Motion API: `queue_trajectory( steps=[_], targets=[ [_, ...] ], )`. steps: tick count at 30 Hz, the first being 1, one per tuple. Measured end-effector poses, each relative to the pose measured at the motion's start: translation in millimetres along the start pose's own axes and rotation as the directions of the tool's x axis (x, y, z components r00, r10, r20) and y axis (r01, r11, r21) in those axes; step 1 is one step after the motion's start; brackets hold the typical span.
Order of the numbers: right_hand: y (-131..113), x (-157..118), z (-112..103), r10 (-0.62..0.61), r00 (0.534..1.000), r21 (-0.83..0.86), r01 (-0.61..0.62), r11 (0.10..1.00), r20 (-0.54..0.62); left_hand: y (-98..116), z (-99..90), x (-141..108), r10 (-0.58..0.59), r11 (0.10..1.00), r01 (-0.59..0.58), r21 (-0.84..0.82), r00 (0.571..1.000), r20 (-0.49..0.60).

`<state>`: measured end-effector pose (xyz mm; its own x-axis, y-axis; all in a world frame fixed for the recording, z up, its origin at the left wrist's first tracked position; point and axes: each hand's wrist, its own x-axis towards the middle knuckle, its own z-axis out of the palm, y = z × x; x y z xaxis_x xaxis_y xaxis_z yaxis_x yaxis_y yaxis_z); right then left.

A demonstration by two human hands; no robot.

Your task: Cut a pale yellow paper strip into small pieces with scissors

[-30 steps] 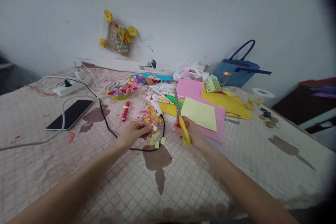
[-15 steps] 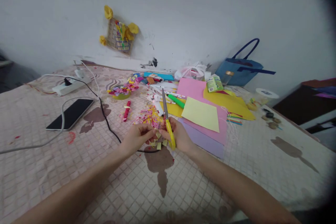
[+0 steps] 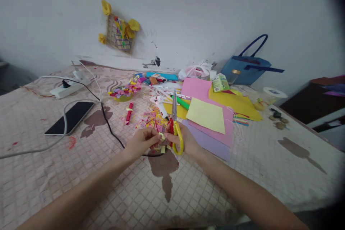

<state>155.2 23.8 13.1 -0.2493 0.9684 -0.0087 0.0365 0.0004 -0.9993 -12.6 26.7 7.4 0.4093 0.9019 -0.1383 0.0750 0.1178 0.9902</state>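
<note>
A yellow scrap (image 3: 161, 136) is pinched by the left hand (image 3: 142, 142). Scissors (image 3: 174, 113) are gripped by the right hand (image 3: 186, 141) — well inside the surface's (image 3: 126, 197) near edge.

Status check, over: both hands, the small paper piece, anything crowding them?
Left hand: pinching small pale-yellow paper piece. Right hand: holding yellow-and-red scissors, blades pointing away. Close by: paper scraps, black cord.

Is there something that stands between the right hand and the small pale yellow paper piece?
Nothing visible: the right hand, holding scissors that point forward, is close beside the paper piece pinched by the left hand.
</note>
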Motion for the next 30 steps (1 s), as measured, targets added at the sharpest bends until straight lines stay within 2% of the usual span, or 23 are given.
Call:
queue_trajectory(
  steps=[7,9,14,21,30],
  targets=[
    [2,0,0,0.048,0.999,-0.01,-0.048,0.999,0.006,-6,-1.2,2,0.068,0.995,-0.069,0.073,0.997,0.022],
    [5,0,0,0.055,0.998,0.024,-0.055,0.998,0.018,-5,-2.1,1,0.043,0.997,-0.044,0.056,0.999,0.023],
    [9,0,-1,-0.019,1.0,0.066,0.017,0.998,0.021,1,-2.5,-1,-0.047,0.998,0.047,-0.031,0.999,0.012],
    [2,-4,2,0.044,0.997,0.054,-0.047,0.997,0.058,-2,-1.1,0,-0.054,0.997,0.055,-0.05,0.998,0.021],
    [9,-4,1,0.017,0.998,0.095,-0.022,0.995,0.062,-1,-0.1,0,-0.088,0.994,0.088,-0.06,0.996,-0.002]
  ],
)
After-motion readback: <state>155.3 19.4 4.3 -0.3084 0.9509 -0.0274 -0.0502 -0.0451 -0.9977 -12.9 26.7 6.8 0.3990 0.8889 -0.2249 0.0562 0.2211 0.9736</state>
